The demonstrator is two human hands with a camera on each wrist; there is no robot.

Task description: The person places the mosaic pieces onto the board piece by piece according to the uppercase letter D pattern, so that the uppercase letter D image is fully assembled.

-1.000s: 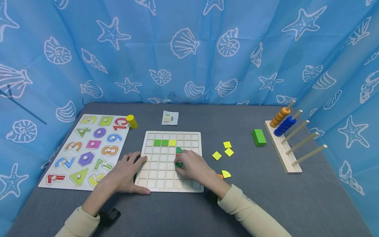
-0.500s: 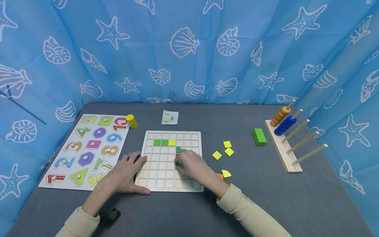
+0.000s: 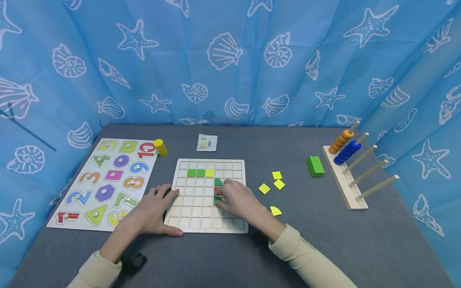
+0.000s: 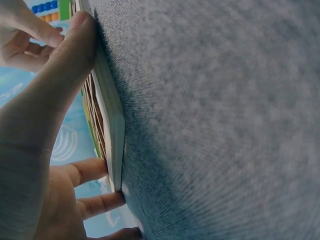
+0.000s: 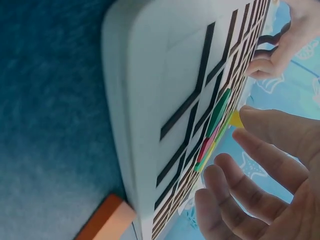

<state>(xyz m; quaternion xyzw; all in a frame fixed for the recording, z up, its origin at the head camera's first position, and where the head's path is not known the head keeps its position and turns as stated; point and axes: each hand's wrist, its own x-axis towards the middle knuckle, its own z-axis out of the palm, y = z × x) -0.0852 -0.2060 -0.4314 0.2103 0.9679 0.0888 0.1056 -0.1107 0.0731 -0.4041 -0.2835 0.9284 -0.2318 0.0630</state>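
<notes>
A pale wooden grid board [image 3: 196, 202] lies on the table. Its upper part carries two green squares [image 3: 195, 173] and a yellow square [image 3: 209, 173] in a row. Further right sit a green rounded piece [image 3: 217, 182], a red piece and a second green piece [image 5: 218, 114], partly covered by my right hand [image 3: 235, 200]. That hand hovers over them, its thumb and fingers apart with nothing visible between them. My left hand [image 3: 153, 212] rests at the board's near left corner, the thumb [image 4: 75, 45] against the near edge and spread fingers [image 4: 95, 170] touching the left side.
Several yellow squares [image 3: 264, 189], a yellow quarter-circle [image 3: 275, 211] and an orange piece [image 5: 107, 220] lie right of the board. A pattern card [image 3: 207, 143] is behind it. Around stand a number puzzle [image 3: 119, 160], yellow cylinder [image 3: 160, 147], green block [image 3: 315, 166] and peg stand [image 3: 343, 180].
My right hand has shifted slightly right, its fingers easing off the pieces, and more of the red and lower green pieces shows. The left hand keeps its place.
</notes>
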